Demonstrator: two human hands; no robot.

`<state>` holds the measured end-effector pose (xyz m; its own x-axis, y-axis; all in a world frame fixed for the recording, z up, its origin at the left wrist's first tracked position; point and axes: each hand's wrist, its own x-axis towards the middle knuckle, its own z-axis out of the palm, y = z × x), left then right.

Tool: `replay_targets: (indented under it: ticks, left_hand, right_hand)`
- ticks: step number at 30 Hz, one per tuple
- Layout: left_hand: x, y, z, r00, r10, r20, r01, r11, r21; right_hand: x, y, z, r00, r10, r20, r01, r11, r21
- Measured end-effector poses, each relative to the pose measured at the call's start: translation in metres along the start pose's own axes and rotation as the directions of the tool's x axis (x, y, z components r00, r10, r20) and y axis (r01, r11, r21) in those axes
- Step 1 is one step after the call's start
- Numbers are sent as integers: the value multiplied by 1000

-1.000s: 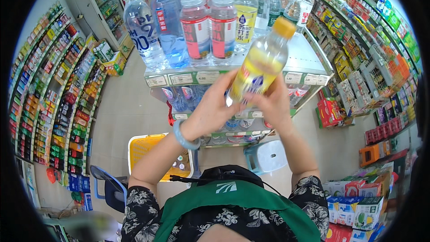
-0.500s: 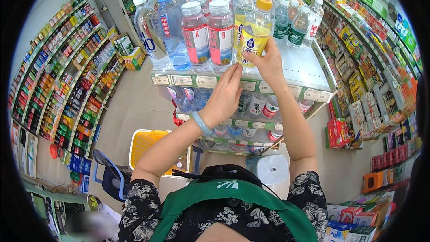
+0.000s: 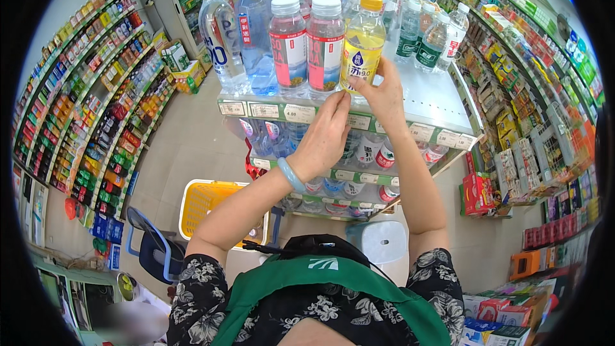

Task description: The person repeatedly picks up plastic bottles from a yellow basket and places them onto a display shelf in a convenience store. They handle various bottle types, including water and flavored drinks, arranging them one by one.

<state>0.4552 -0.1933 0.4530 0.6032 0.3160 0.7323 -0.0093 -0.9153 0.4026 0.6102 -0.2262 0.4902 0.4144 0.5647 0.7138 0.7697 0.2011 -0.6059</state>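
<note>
A bottle with a yellow cap and yellow label (image 3: pixel 362 45) stands nearly upright at the front edge of the top shelf (image 3: pixel 426 106). My right hand (image 3: pixel 381 96) grips its lower right side, thumb across the label. My left hand (image 3: pixel 323 134), with a pale blue bangle on the wrist, has its fingers stretched out together, tips at the shelf lip by the bottle's base. Directly left of it are two pink-labelled bottles with white caps (image 3: pixel 325 45). Further left come a blue-capped bottle (image 3: pixel 251 38) and a large clear bottle (image 3: pixel 221 45). Green-labelled bottles (image 3: pixel 428 45) stand to the right.
More bottles fill lower shelves (image 3: pixel 368 150) under my hands. A yellow basket (image 3: pixel 208 202), a dark blue chair (image 3: pixel 154 250) and a white stool (image 3: pixel 384 243) are below. Stocked shelves line the left (image 3: pixel 96 109) and right (image 3: pixel 512 109), with a red box (image 3: pixel 477 193) at the right shelf's foot.
The yellow-capped bottle has gone from a slight rightward tilt to nearly upright, closer to the pink-labelled bottle, and its label has turned. My right hand keeps hold of it; the left hand has barely moved.
</note>
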Motion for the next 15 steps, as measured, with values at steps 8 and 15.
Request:
replay_targets:
  ticks: [8, 15]
  left_hand:
    - [-1, -2, -8, 1000, 13, -16, -14, 996, -83]
    - [-58, -33, -66, 993, -83, 80, 98, 973, -207]
  right_hand:
    - [-9, 2, 7, 994, -30, -104, 25, 999, -47]
    - [-89, -50, 45, 947, -277, -164, 299, 946, 126]
